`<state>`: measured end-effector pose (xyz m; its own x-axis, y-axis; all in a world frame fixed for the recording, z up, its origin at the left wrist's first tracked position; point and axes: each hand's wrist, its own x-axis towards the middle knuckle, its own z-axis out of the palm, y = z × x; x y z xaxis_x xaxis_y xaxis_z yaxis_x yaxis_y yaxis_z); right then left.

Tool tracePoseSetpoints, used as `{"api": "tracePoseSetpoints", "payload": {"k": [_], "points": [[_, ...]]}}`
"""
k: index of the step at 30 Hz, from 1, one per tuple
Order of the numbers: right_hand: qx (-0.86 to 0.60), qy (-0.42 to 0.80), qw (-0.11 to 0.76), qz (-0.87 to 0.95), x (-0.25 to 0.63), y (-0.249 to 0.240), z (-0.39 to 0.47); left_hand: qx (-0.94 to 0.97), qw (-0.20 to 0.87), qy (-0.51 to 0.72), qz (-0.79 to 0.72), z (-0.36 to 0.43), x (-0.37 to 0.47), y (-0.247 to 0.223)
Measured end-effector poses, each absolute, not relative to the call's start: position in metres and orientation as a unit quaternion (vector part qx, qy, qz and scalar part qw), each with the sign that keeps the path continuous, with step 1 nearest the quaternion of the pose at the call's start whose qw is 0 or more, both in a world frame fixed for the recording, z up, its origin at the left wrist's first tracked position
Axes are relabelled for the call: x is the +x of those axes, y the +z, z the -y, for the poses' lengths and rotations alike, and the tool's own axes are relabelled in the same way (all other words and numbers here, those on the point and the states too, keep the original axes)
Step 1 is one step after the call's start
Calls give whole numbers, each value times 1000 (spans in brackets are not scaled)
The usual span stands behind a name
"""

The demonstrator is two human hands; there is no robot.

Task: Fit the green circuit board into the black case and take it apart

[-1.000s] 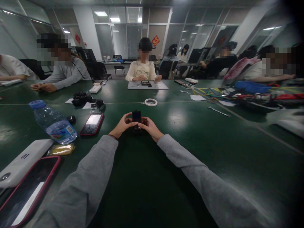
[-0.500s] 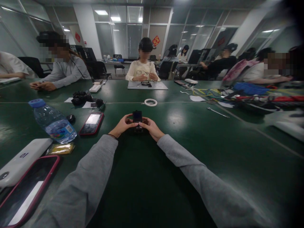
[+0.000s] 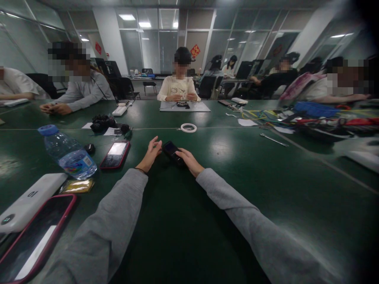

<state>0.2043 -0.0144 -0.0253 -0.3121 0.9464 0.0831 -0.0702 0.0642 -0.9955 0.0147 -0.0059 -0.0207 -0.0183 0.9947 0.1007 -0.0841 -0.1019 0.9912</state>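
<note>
Looks like the black gadget (image 3: 170, 148) is gripped by the right hand's (image 3: 190, 161) curled fingers, left hand's (image 3: 150, 155) parted and empty, so steadiness is probably needed next.

Looks like a shared office-workshop: big green worktable (image 3: 189, 228) under the fingers (image 3: 181, 154), tangled cables (image 3: 268, 114) and a wrench (image 3: 274, 139) to their right, seated people (image 3: 179, 87) beyond them, office chairs (image 3: 129, 85) and glass partitions (image 3: 149, 52) farther back.

The right grip (image 3: 189, 161) partly hides the black handheld device (image 3: 170, 150).
</note>
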Motion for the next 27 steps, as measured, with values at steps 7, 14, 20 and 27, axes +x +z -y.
{"api": "tracePoseSetpoints", "payload": {"k": [7,14,20,27], "points": [[-388,444,398,703,199,-25,21,467,506,567,-452,8,16,-19],[-411,396,412,710,199,-29,19,463,506,568,-454,10,18,-18],[-438,336,433,713,199,-31,18,476,497,580,-436,2,14,-28],[-381,306,460,741,195,-24,34,445,507,603,-426,-2,12,-31]]}}
